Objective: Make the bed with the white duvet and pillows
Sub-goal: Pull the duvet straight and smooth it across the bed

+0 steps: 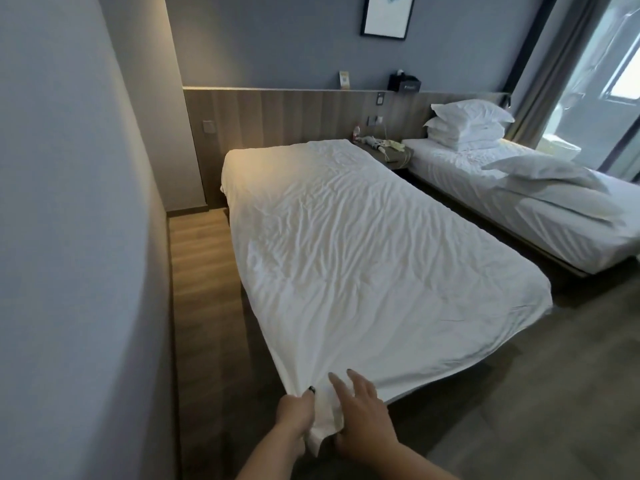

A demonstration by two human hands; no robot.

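A white duvet (pixel 349 251) lies spread and wrinkled over the near bed, reaching from the headboard end to the foot. Its near left corner hangs off the foot of the bed. My left hand (pixel 294 412) grips that corner from the left, fingers curled round the cloth. My right hand (pixel 363 414) holds the same corner from the right, its fingers stretched over the top and its thumb under the fold. Several white pillows (pixel 467 124) are stacked at the head of the far bed (pixel 519 209).
A grey wall (pixel 76 237) runs close along the left, leaving a narrow strip of wooden floor (pixel 201 271). A cluttered nightstand (pixel 384 148) sits between the beds. Another pillow (pixel 543 174) and bedding lie on the far bed. A window and curtain are at the right.
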